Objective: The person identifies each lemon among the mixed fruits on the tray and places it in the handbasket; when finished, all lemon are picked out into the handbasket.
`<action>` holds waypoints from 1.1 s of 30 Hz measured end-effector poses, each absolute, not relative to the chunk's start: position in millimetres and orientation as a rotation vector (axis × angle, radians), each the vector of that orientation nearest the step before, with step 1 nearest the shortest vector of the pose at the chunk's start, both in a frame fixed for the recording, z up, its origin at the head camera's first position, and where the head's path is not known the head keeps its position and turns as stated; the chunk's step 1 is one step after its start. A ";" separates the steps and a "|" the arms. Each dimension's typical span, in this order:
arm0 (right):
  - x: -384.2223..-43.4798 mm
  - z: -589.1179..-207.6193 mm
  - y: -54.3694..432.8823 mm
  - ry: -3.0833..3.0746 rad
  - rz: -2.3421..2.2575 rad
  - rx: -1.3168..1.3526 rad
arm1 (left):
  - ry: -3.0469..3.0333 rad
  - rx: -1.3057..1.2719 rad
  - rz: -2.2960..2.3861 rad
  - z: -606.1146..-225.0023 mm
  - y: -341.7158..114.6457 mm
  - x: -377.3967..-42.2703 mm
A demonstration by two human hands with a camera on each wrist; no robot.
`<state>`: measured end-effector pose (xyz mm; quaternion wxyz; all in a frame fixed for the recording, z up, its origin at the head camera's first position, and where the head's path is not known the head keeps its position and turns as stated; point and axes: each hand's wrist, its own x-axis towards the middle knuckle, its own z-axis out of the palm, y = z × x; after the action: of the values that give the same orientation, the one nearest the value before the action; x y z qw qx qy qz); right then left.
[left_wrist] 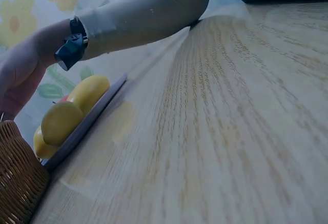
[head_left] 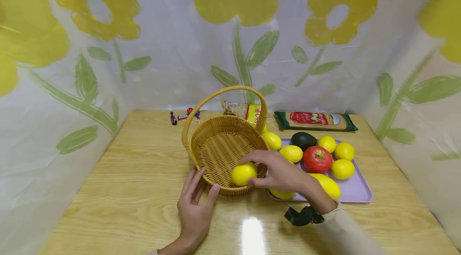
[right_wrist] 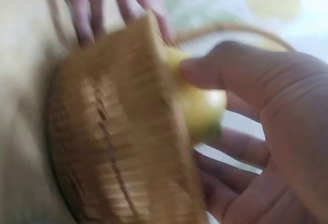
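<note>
A yellow lemon [head_left: 244, 174] is held between the thumb and fingers of my right hand [head_left: 279, 171], just inside the near right rim of the wicker basket [head_left: 221, 135]. In the right wrist view the thumb presses on the lemon [right_wrist: 202, 106] beside the basket wall [right_wrist: 118, 126], somewhat blurred. Fingers spread, my left hand [head_left: 196, 207] rests against the near left side of the basket, its fingertips and thumb at the rim. The basket's woven floor shows bare around the lemon. Right of it lies a purple tray [head_left: 354, 191] of fruit.
On the tray are a red pomegranate [head_left: 317, 159], a dark avocado [head_left: 303, 141], a long yellow fruit [head_left: 327, 186] and several lemons. Behind stand a yellow snack bag [head_left: 252, 113] and a noodle pack [head_left: 315, 121]. Small candies [head_left: 173, 118] lie at the back left.
</note>
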<state>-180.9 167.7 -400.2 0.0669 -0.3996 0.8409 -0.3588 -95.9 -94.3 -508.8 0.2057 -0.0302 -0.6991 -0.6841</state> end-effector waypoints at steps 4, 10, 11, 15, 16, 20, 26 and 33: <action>-177.5 -397.4 160.6 2.501 -1.070 -1.247 | -1.937 -0.115 -1.892 -508.8 -94.4 -95.7; -186.5 -370.3 235.0 2.610 -1.290 -1.126 | -1.918 -0.130 -1.896 -508.2 -93.2 -96.3; -189.6 -367.3 252.9 2.646 -1.330 -1.091 | -1.917 -0.127 -1.901 -508.3 -93.0 -96.2; -200.9 -370.5 323.9 2.734 -1.493 -0.827 | -1.917 -0.129 -1.906 -508.5 -92.8 -95.8; -203.7 -375.8 339.8 2.738 -1.532 -0.753 | -1.916 -0.127 -1.906 -508.7 -93.0 -95.7; -211.1 -404.2 391.1 2.811 -1.467 -0.483 | -1.922 -0.107 -1.909 -509.1 -93.8 -95.0; -210.4 -425.3 429.0 2.901 -1.058 -0.361 | -1.933 -0.130 -1.907 -509.2 -94.6 -95.6; -202.3 -423.5 440.6 2.688 -1.010 -0.306 | -1.933 -0.131 -1.913 -509.6 -94.1 -96.6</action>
<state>-202.3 440.6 -423.5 0.1263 -0.1052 0.9234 -0.3469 -96.6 -94.1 -509.6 0.2077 -0.0472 -0.6945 -0.6872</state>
